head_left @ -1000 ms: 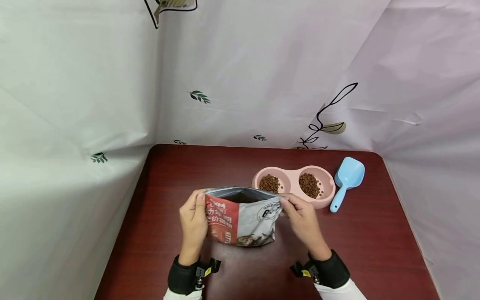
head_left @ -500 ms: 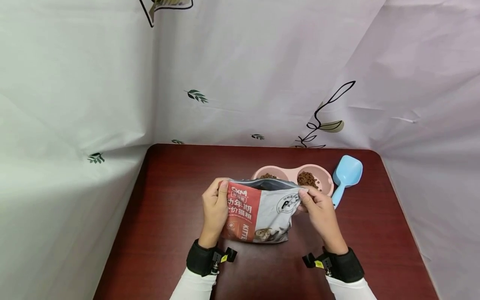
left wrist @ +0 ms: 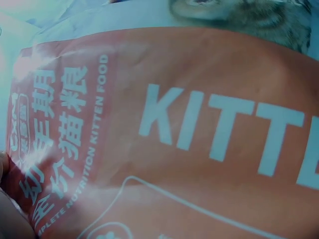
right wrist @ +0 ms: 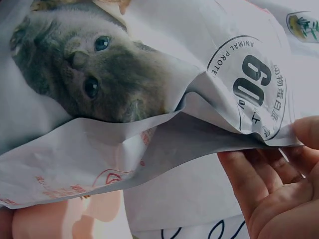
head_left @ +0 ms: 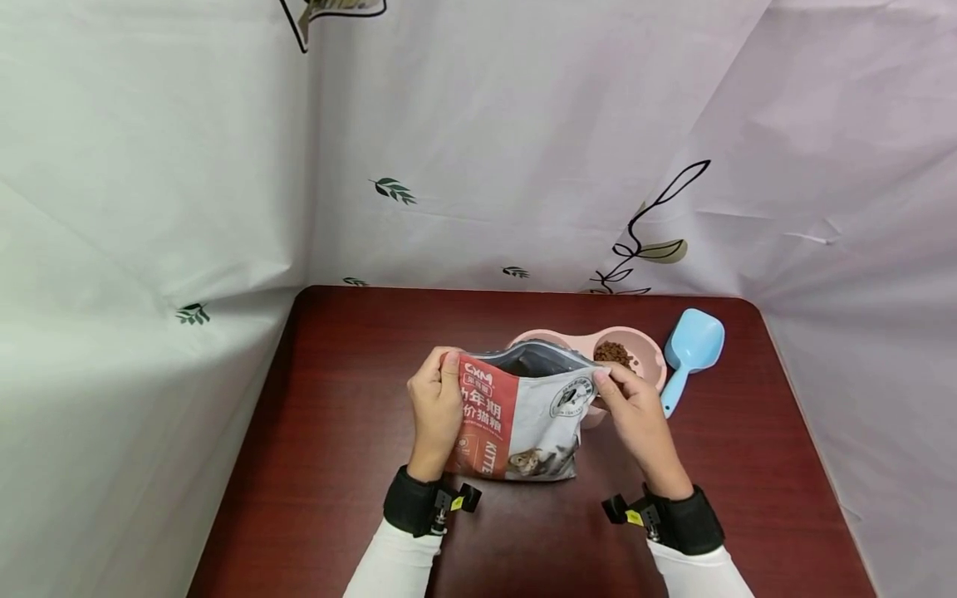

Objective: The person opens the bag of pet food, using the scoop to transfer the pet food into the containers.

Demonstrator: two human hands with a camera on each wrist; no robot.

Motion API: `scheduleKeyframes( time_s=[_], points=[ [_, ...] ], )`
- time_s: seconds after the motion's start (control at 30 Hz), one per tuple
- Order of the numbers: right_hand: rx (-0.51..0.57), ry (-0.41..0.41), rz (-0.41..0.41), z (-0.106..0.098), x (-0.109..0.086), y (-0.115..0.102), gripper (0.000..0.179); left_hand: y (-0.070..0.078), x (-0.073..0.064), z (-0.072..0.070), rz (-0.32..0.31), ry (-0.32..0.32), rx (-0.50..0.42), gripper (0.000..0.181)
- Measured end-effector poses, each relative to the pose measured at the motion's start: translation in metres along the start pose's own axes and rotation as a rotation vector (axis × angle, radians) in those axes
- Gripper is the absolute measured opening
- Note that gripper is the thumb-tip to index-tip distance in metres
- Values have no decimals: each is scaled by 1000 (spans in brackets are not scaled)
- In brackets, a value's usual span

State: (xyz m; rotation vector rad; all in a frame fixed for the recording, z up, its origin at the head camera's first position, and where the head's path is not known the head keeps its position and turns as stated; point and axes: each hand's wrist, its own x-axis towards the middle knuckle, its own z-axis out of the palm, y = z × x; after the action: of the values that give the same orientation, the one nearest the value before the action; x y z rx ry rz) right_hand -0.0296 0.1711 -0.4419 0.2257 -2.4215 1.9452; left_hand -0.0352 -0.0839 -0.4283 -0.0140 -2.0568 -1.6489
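Between both hands a red and white kitten food bag (head_left: 516, 423) is held upright, its silver-lined mouth gaping at the top. My left hand (head_left: 435, 407) grips the upper left corner, thumb on the front face. With thumb and fingers my right hand (head_left: 635, 419) pinches the upper right corner, as the right wrist view also shows at the hand (right wrist: 279, 194). Behind the bag stands a pink double bowl (head_left: 585, 342); brown kibble (head_left: 615, 355) lies in its right cup. The bag hides most of the left cup. In the left wrist view, the bag's printed front (left wrist: 199, 129) fills nearly everything.
A light blue scoop (head_left: 694, 349) lies to the right of the bowl, handle toward the front. The dark red table (head_left: 359, 374) ends at a back edge against a pale patterned cloth (head_left: 478, 149).
The bag and both hands have shifted right and slightly away from me, covering more of the bowl. Over the last half second the bag's mouth has spread wider.
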Motion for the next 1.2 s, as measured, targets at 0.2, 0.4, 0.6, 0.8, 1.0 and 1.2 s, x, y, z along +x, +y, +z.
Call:
scheduleKeyframes(
  time_s=[0.2, 0.4, 0.6, 0.8, 1.0, 1.2],
  points=[
    [-172, 74, -129, 8, 1, -12, 36, -2, 0, 4, 11, 16, 22, 20],
    [-522, 164, -656, 30, 6, -35, 31, 1, 1, 2, -10, 4, 3, 20],
    [-706, -34, -798, 56, 21, -50, 29, -1, 1, 0, -19, -22, -21, 20],
    [-723, -108, -733, 65, 30, -51, 22, -27, -2, 3, -51, -63, -73, 20],
    [-752, -129, -710, 70, 41, -53, 32, -34, -2, 0, -8, -103, -121, 16],
    [-801, -134, -754, 75, 56, -55, 21, -32, 1, -1, 3, -130, -98, 13]
  ],
)
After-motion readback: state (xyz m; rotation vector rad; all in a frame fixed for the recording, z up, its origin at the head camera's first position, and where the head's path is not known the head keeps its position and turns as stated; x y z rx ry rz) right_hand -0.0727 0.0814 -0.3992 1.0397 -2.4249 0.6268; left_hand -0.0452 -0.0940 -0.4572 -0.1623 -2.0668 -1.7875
